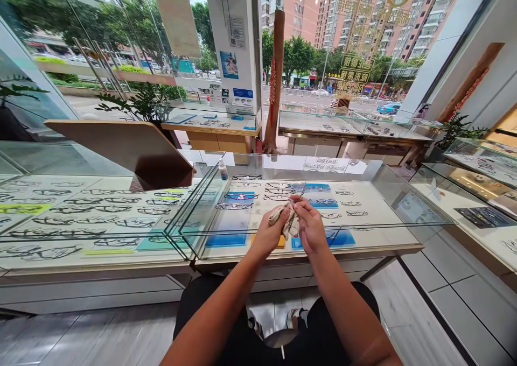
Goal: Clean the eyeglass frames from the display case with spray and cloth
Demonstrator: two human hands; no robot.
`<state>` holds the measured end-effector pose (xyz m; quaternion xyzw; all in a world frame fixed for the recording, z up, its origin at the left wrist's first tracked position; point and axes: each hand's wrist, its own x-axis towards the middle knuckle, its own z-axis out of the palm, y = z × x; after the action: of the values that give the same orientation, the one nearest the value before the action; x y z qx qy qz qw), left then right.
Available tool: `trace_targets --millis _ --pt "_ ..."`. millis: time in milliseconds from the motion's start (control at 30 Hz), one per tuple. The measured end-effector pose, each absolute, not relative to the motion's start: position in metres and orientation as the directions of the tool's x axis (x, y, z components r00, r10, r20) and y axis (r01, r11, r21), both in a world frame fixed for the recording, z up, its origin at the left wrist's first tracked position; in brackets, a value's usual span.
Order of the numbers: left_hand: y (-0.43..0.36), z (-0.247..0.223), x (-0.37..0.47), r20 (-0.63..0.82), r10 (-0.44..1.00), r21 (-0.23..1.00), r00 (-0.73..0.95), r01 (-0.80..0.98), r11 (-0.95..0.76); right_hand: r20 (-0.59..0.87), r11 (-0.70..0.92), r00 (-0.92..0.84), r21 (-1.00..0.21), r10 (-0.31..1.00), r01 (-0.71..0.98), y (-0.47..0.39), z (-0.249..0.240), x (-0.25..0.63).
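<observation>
In front of my lap, my two hands meet above the front edge of a glass display case. My left hand (270, 230) is closed on a crumpled beige cloth (291, 227). Beside it, my right hand (310, 225) pinches a thin-framed pair of eyeglasses (302, 190), mostly hidden by fingers and cloth. The cloth lies bunched between both hands, touching the fingers of each. Beneath the glass, rows of eyeglasses (241, 196) rest on white and blue panels around the hands.
A small spray bottle (223, 170) stands on the case to the left. Farther left is a tilted board (121, 148), likely a mirror's back, above another case of glasses. More display cases (323, 124) line the window, and a wooden post (276, 86) rises behind.
</observation>
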<state>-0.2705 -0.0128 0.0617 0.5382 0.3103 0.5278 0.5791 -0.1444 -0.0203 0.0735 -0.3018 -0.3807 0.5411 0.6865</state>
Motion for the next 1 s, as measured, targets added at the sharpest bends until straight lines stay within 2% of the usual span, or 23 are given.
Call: trace_targets --millis 100,167,300,400,567,633,700,800,900,1000 --pt "-0.011 0.066 -0.278 0.196 0.9 0.95 0.389 -0.302 -0.076 0.151 0.22 0.167 -0.793 0.974 -0.569 -0.018 0.071 -0.142" --pt "-0.011 0.069 -0.28 0.21 0.871 0.96 0.443 -0.263 -0.097 0.134 0.213 0.175 -0.785 0.975 -0.582 -0.017 0.07 -0.142" --pt "-0.009 0.066 -0.271 0.244 0.92 0.964 0.307 -0.184 -0.194 0.108 0.175 0.148 -0.79 0.983 -0.588 -0.018 0.07 -0.145" --pt "-0.006 0.06 -0.263 0.21 0.953 0.966 0.22 -0.199 -0.167 0.108 0.18 0.156 -0.789 0.982 -0.587 -0.018 0.07 -0.145" --pt "-0.003 0.062 -0.276 0.161 0.87 0.955 0.467 -0.297 -0.018 0.132 0.242 0.234 -0.802 0.963 -0.546 -0.013 0.067 -0.136" --pt "-0.003 0.065 -0.28 0.183 0.84 0.966 0.51 -0.251 -0.059 0.111 0.229 0.239 -0.803 0.965 -0.551 -0.012 0.066 -0.135" --pt "-0.003 0.066 -0.277 0.231 0.855 0.967 0.464 -0.204 -0.15 0.097 0.229 0.253 -0.788 0.963 -0.572 -0.011 0.066 -0.137" --pt "-0.005 0.063 -0.263 0.279 0.91 0.958 0.306 -0.148 -0.244 0.092 0.237 0.264 -0.768 0.96 -0.595 -0.013 0.067 -0.141" --pt "-0.007 0.06 -0.251 0.274 0.945 0.96 0.178 -0.105 -0.258 0.111 0.243 0.252 -0.772 0.961 -0.587 -0.014 0.067 -0.141" --pt "-0.008 0.06 -0.248 0.247 0.951 0.965 0.187 -0.133 -0.224 0.104 0.265 0.297 -0.773 0.949 -0.576 -0.014 0.066 -0.136"
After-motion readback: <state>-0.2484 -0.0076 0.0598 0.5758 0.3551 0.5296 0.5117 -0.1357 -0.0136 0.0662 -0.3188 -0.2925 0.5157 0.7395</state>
